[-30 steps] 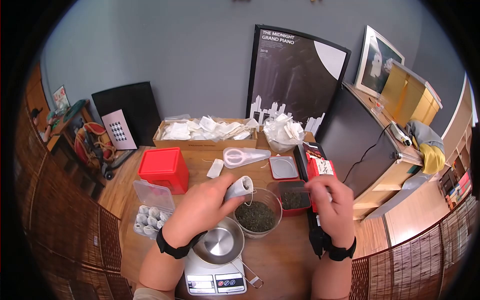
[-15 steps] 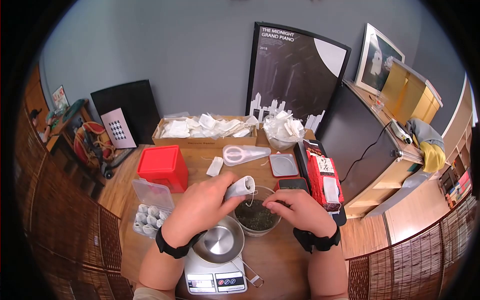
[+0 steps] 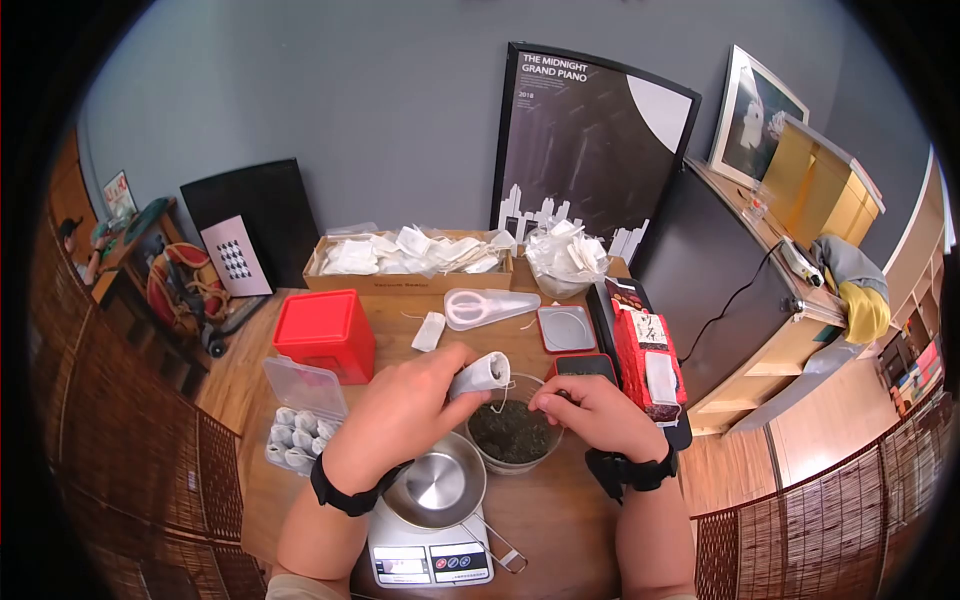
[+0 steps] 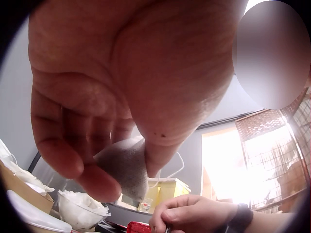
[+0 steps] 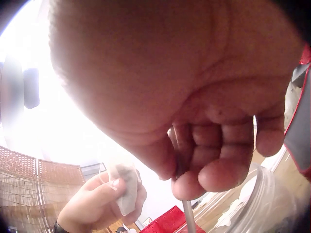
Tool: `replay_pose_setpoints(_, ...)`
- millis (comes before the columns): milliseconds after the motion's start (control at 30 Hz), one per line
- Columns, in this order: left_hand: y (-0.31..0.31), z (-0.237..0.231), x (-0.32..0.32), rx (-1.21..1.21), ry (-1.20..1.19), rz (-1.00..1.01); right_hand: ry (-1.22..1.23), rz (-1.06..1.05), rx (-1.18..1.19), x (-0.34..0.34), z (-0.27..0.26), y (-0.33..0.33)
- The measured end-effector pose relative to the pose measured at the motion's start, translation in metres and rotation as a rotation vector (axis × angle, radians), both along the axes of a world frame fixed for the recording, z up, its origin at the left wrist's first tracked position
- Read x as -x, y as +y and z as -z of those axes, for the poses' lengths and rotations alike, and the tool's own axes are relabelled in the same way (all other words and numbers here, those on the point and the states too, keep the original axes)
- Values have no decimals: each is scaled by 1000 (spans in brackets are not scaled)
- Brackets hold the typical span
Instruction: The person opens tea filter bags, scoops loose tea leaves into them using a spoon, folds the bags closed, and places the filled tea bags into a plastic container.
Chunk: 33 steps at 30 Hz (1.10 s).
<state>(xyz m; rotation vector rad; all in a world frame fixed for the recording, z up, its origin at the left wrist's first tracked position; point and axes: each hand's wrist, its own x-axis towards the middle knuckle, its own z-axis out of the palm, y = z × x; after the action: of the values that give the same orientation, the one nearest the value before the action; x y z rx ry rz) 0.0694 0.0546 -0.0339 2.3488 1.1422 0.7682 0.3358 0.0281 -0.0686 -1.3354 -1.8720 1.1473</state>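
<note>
My left hand (image 3: 410, 400) pinches a white tea bag (image 3: 482, 376) with its open mouth facing up and right, dark leaves inside and a string hanging from it. Below and to the right stands a clear bowl (image 3: 512, 468) of dried tea leaves (image 3: 510, 430). At the bowl's right rim is my right hand (image 3: 605, 415), gripping a thin metal handle (image 5: 189, 217) between thumb and fingers; its far end is hidden. Below the left hand, a steel measuring cup (image 3: 437, 490) with a wire handle sits on a white kitchen scale (image 3: 405, 550).
A clear box of filled tea bags (image 3: 295, 435) and a red box (image 3: 325, 335) stand left. Behind are a carton (image 3: 410, 280) of white bags, scissors (image 3: 490, 308) in a case and a bowl (image 3: 562, 275) of bags. A dark-lined tin (image 3: 585, 367) and red packet (image 3: 640, 345) stand right.
My right hand has swung left from beside the red packet and tin to the bowl's rim, staying there over the last half second. The left hand holds the tea bag almost still.
</note>
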Motion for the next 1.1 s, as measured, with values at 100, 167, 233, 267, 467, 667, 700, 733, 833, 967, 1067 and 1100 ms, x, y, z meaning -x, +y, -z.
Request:
replay_pose_setpoints(100, 2, 2, 1, -7, -17, 5, 17, -19, 12, 0, 0, 2)
replay_pose_setpoints(167, 1, 1, 1, -14, -4, 3, 12, -14, 37, -1, -1, 1)
replay_pose_setpoints(233, 1, 1, 1, -21, 6, -1, 34, -6, 47, -1, 1, 0)
replay_pose_setpoints(267, 1, 1, 1, -14, -4, 2, 55, 1, 52, -1, 1, 1)
replay_pose_setpoints(467, 1, 0, 1, 7, -10, 3, 127, 50, 185, -7, 9, 7)
replay_pose_setpoints(667, 1, 1, 2, -9, -6, 6, 209, 61, 212, -9, 13, 9)
replay_pose_setpoints(700, 1, 0, 2, -18, 0, 3, 207, 63, 214, -10, 13, 9)
replay_pose_setpoints(733, 1, 0, 2, -19, -1, 3, 210, 67, 219, -11, 12, 10)
replay_pose_setpoints(833, 2, 1, 2, 21, -5, 6, 241, 70, 207, -13, 17, 14)
replay_pose_setpoints(967, 3, 2, 2, -7, -10, 17, 316, 86, 223, -16, 16, 15)
replay_pose_setpoints(1067, 4, 3, 2, -6, -10, 21, 320, 145, 188, -19, 16, 15)
replay_pose_setpoints(1100, 4, 3, 2, -11, 5, 20, 319, 146, 189, -20, 16, 15)
